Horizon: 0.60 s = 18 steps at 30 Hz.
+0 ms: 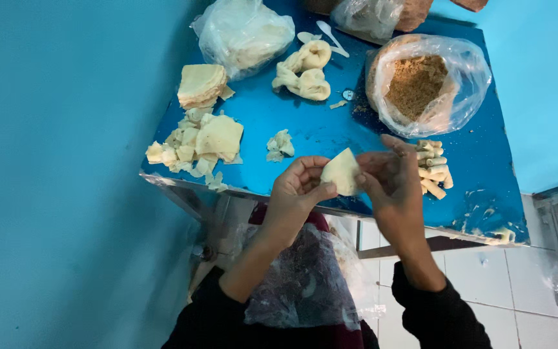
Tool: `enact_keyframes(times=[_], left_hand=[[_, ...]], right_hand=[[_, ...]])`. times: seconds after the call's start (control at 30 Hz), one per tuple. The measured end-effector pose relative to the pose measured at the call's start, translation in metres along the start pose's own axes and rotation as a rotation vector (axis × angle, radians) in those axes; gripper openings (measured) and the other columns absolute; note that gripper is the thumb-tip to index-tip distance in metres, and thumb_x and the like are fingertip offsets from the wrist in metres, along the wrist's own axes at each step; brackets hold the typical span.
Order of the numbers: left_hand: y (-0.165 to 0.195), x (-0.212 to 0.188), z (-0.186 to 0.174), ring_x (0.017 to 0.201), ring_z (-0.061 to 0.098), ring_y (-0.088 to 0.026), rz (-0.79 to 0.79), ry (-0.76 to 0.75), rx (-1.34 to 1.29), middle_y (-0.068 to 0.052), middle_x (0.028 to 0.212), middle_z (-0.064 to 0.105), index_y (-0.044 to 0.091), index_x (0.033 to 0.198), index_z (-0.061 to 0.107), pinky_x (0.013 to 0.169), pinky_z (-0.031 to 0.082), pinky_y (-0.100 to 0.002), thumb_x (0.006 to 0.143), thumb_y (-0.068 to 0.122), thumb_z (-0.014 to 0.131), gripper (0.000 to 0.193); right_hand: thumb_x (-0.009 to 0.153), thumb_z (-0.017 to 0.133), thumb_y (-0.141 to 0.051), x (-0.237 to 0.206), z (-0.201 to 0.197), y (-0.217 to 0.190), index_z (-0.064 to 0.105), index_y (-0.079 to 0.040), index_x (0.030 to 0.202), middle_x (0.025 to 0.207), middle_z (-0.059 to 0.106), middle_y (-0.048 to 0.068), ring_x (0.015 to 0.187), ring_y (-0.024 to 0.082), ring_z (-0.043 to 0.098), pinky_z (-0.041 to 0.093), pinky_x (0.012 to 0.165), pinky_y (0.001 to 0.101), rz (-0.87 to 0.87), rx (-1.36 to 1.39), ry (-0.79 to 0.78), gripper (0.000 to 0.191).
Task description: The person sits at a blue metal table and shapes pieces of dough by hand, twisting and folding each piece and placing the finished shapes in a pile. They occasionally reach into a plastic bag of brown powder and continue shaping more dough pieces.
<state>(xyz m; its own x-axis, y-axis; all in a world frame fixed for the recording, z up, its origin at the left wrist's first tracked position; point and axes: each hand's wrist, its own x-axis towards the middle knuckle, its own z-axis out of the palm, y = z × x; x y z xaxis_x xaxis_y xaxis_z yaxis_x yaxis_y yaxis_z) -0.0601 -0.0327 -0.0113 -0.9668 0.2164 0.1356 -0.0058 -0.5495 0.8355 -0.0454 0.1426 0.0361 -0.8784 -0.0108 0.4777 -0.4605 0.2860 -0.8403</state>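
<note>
Leftmost, on the blue metal table (305, 129), lie a stack of pale thin pastry sheets (201, 84) and, below it, a loose heap of torn pale wrapper pieces (195, 147). Further right, the left hand (297, 194) pinches the lower left edge of a pale folded triangular wrapper (341, 172) between thumb and fingers, just over the table's near edge. Touching the wrapper's other side, the right hand (392, 184) grips it with fingers curled. Beyond sits a clear plastic bag of brown crumbly filling (421, 84), with a pile of small rolled pale pastries (433, 169) beside the right hand.
</note>
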Motion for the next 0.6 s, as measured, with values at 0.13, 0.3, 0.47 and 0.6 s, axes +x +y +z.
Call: enact_keyframes(times=[0.13,0.3,0.47,0.6], left_hand=[[-0.003,-0.002,0.006,0.105,0.068,-0.014,0.113,0.015,0.018,-0.011,0.118,0.069,-0.004,0.131,0.055,0.092,0.057,-0.029,0.093,-0.003,0.071,0.041],[-0.005,-0.009,0.013,0.104,0.071,-0.015,0.131,0.043,0.038,-0.012,0.115,0.072,-0.006,0.130,0.057,0.091,0.059,-0.028,0.099,-0.002,0.063,0.031],[-0.002,-0.015,0.018,0.097,0.072,-0.013,0.151,0.110,0.184,-0.012,0.107,0.073,-0.005,0.129,0.061,0.087,0.061,-0.028,0.104,0.002,0.057,0.026],[-0.003,-0.014,0.017,0.093,0.071,-0.012,0.198,0.134,0.197,-0.009,0.106,0.072,-0.003,0.122,0.060,0.084,0.060,-0.026,0.104,0.005,0.056,0.020]], right_hand=[[0.091,0.072,0.010,-0.016,0.002,-0.007,0.040,-0.002,0.145,0.126,0.065,0.020,0.114,0.025,0.067,0.059,0.096,0.0346,-0.147,-0.229,-0.033,0.064],[0.094,0.071,0.007,-0.021,0.011,-0.007,0.039,-0.004,0.149,0.120,0.070,0.017,0.113,0.022,0.072,0.061,0.100,0.0355,0.006,0.007,-0.023,0.065],[0.094,0.071,0.007,-0.020,0.016,-0.007,0.038,-0.002,0.147,0.114,0.073,0.017,0.108,0.020,0.073,0.061,0.092,0.0332,-0.009,-0.102,0.050,0.064],[0.095,0.067,0.009,-0.015,0.016,-0.005,0.040,-0.003,0.148,0.103,0.072,0.014,0.098,0.017,0.072,0.060,0.086,0.0309,0.193,0.129,0.076,0.060]])
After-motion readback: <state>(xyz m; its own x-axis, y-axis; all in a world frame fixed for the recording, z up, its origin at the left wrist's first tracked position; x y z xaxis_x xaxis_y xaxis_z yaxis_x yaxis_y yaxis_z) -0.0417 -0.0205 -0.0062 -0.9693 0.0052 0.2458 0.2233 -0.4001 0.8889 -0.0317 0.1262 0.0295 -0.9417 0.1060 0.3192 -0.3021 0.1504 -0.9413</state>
